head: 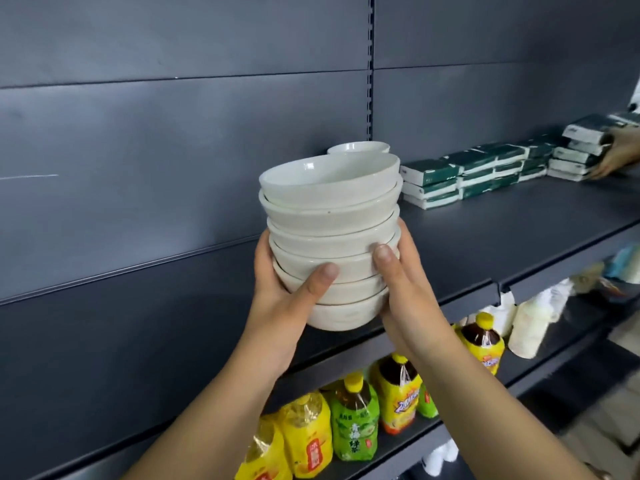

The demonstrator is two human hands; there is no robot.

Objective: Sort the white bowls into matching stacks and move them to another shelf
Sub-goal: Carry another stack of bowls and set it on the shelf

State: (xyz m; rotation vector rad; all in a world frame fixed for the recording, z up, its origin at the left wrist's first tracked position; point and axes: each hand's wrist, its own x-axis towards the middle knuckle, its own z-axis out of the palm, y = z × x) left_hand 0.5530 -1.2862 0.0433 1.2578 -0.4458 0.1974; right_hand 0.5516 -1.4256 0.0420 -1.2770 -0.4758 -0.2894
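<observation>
Because the top bowl [329, 178] sits tilted and askew on a stack [329, 251] of about six white bowls, a slide looks the chief risk at centre frame. Any tip toward the camera, or a knock against the shelf [502, 230], could send it off, and glazed ware held only by its sides could slip through the grip. The stack is carried by its lower bowls alone, so the upper ones ride loose and a quick turn might fan them apart. A drop here would likely land on the bottles [353, 417] ranged on the lower shelf at bottom centre.

Both hands clasp the stack from opposite sides. The left hand [277, 303] cups the lower left flank, its thumb [320, 277] pressed flat across the front of the lower bowls, its fingers out of sight behind. The right hand [405, 282] closes on the right flank, thumb [382, 256] on the front at mid-height, fingers curled round the far side. Neither hand holds anything else.

The stack hangs in front of the dark shelf at mid-frame, apparently lifted clear of it, though contact at its base cannot be ruled out. A lone bowl [358, 147] stands on the shelf just behind, near the back panel. Tissue packs [467, 174] line the shelf to the right, where another person's hand [620, 154] reaches in at the frame's edge.
</observation>
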